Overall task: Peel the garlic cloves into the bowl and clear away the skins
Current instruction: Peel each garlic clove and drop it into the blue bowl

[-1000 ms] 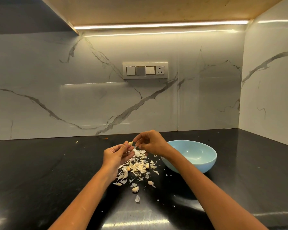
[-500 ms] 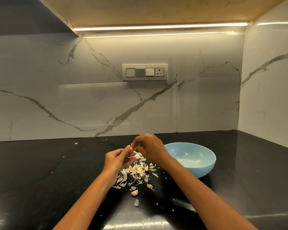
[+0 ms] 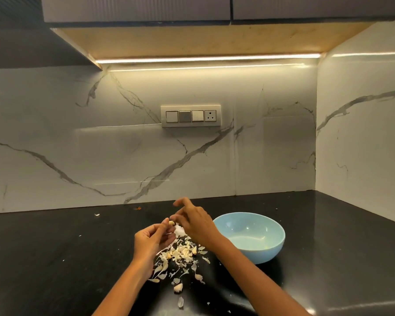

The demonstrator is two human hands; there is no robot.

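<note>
Your left hand pinches a garlic clove while your right hand picks at its skin. At three o'clock the blue bowl looks empty — loose skins litter the dark surface, peeling barely begun.

Garlic is held above a heap of skins on a kitchen counter, with a bowl set to the right.

A garlic clove is pinched at the fingertips of the left hand, and the right hand is placed just beside it, on its right. Beneath both hands, a pile of skins and cloves is spread over the countertop, with loose pieces scattered nearer the viewer. The bowl is stood on the counter just right of the pile, behind the right forearm. A switch plate is mounted on the wall behind, under a cabinet.
</note>
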